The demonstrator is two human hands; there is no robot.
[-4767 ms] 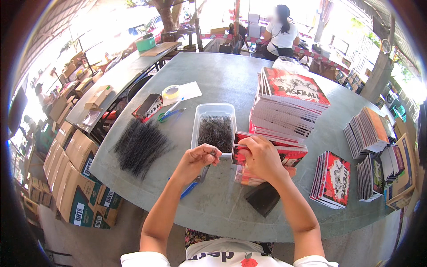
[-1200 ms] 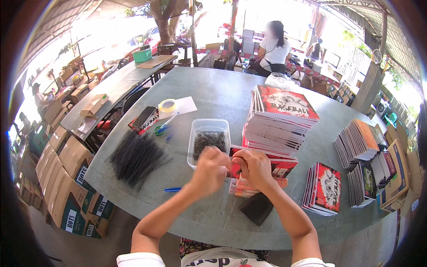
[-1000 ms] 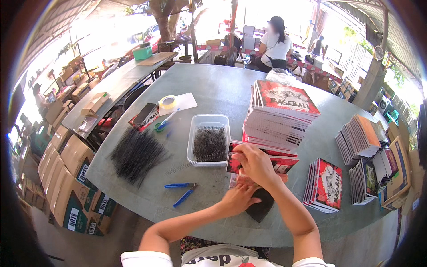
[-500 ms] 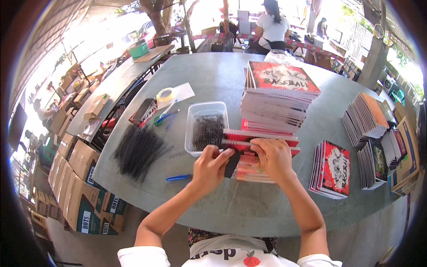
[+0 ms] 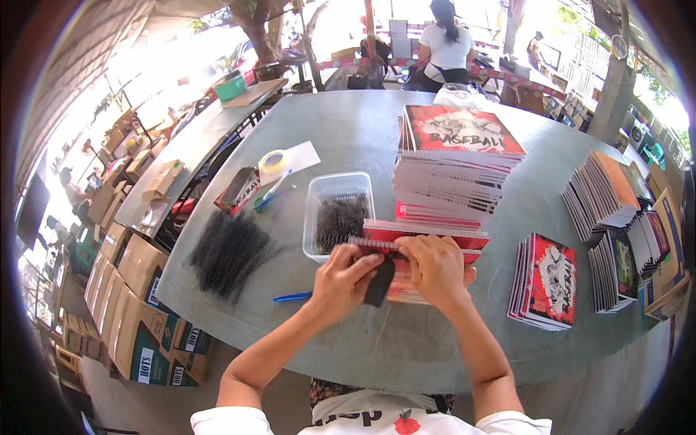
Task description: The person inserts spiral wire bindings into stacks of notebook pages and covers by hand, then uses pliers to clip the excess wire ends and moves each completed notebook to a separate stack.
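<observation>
My left hand (image 5: 341, 281) pinches a black pad (image 5: 380, 284) and my right hand (image 5: 436, 267) a notebook (image 5: 368, 243) by its ribbed edge, at five o'clock from the tub (image 5: 339, 184), where a slack pinch could let the notebook slip askew.

I read this as an open-sided workshop: ribbed roof (image 5: 67, 81) overhead, tree trunk (image 5: 258, 38) outside, a big grey worktop (image 5: 362, 351) carrying stacked spiral notebooks (image 5: 464, 134) toward its right edge and black coils (image 5: 232, 255) near its left, cartons (image 5: 119, 333) piled past that edge, a co-worker (image 5: 445, 49) beyond the far one.
</observation>
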